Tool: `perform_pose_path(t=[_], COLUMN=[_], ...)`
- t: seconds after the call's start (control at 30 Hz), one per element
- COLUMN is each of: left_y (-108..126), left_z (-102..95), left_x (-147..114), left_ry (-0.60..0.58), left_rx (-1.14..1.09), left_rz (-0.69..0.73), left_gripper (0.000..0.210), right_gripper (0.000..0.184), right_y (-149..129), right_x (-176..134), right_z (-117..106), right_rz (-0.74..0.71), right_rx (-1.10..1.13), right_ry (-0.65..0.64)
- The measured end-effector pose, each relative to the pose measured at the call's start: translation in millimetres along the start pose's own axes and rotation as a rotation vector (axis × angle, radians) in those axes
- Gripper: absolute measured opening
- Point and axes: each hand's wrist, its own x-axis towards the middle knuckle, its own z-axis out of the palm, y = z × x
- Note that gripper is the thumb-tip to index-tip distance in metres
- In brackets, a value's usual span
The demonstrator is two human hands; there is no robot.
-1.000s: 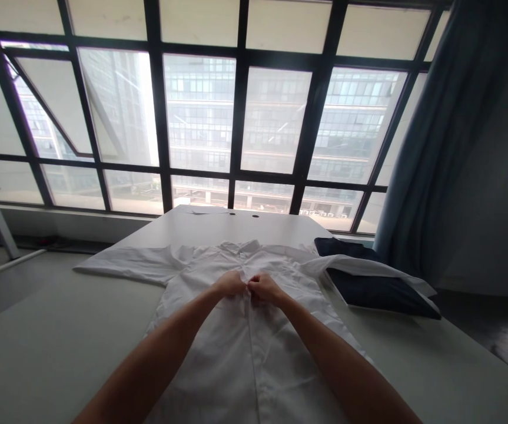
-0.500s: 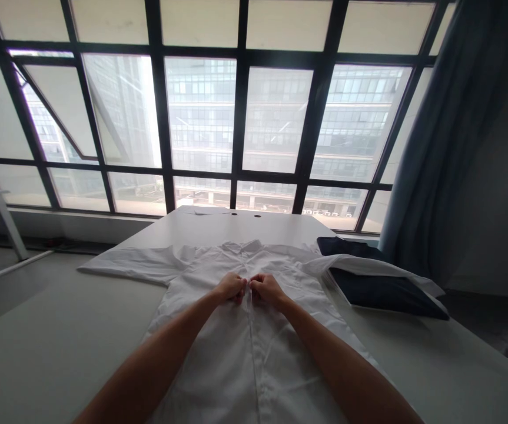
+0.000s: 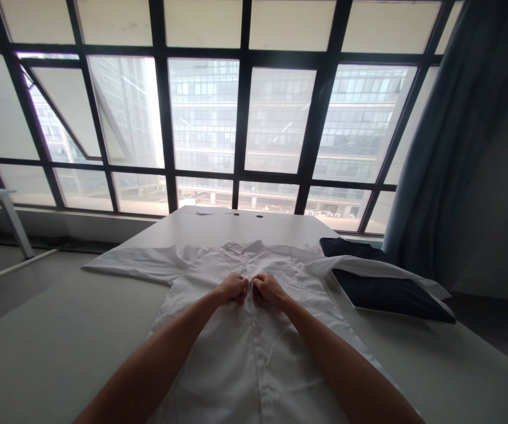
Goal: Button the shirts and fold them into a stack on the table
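Note:
A white long-sleeved shirt (image 3: 218,359) lies front side up on the table, its collar (image 3: 245,248) at the far end and its sleeves spread to both sides. My left hand (image 3: 235,288) is closed on the front placket at chest height. Just to the right, my right hand (image 3: 266,290) pinches the other side of the same placket. A narrow strip of cloth shows between the two hands. Any button there is hidden by my fingers.
The pale table (image 3: 81,335) reaches toward a large framed window (image 3: 205,118). Dark navy folded cloth (image 3: 390,294) lies at the right, with the shirt's right-hand sleeve across it. A grey-blue curtain (image 3: 434,147) hangs at the right. Another white table (image 3: 10,218) stands at far left.
The whole view has shifted slightly, so everything sits a little farther right. Both hands stay closed on the placket with barely any movement.

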Motion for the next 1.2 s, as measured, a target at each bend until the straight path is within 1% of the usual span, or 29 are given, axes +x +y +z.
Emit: perform_pose_path(t=[0.3, 0.5, 0.6, 0.7, 0.77, 0.87, 0.93, 1.07, 1.17, 1.2], left_y=[2.6, 5.8, 5.3, 3.7, 2.7, 1.9, 2.0, 3.4, 4.6, 4.7], left_z=[0.5, 3.4, 4.0, 4.5, 5.0, 4.9, 3.9, 0.2, -1.5, -1.4], left_x=[-3.7, -4.9, -3.5, -1.9, -1.0, -0.3, -0.3, -1.8, -5.3, -7.2], left_ry=[-0.01, -0.005, 0.006, 0.017, 0.02, 0.016, 0.014, 0.033, 0.094, 0.127], left_rx=[-0.052, -0.08, -0.079, -0.058, -0.037, 0.0, 0.031, 0.135, 0.232, 0.3], left_rz=[-0.012, -0.027, -0.024, -0.009, 0.0, 0.012, 0.029, 0.08, 0.144, 0.177], left_gripper=[0.03, 0.034, 0.042, 0.042, 0.039, 0.038, 0.035, 0.025, 0.015, 0.012], right_gripper=[0.008, 0.009, 0.011, 0.01, 0.013, 0.021, 0.022, 0.02, 0.023, 0.024], right_y=[1.8, 7.7, 10.0, 11.9, 12.3, 9.4, 5.1, -3.7, -6.2, -6.2], right_x=[-0.6, 4.3, 5.7, 6.2, 6.2, 5.1, 3.4, -0.3, -0.7, -0.5], right_z=[0.5, 2.0, 3.1, 2.7, 0.4, -5.1, -8.4, -11.5, -10.9, -10.4], right_rz=[-0.02, -0.064, -0.095, -0.138, -0.117, -0.034, 0.006, 0.061, 0.088, 0.097], right_rx=[0.005, -0.002, -0.066, -0.118, -0.127, -0.106, -0.071, -0.037, -0.07, -0.09], right_ry=[-0.007, 0.031, 0.063, 0.101, 0.073, -0.046, -0.097, -0.106, -0.097, -0.09])
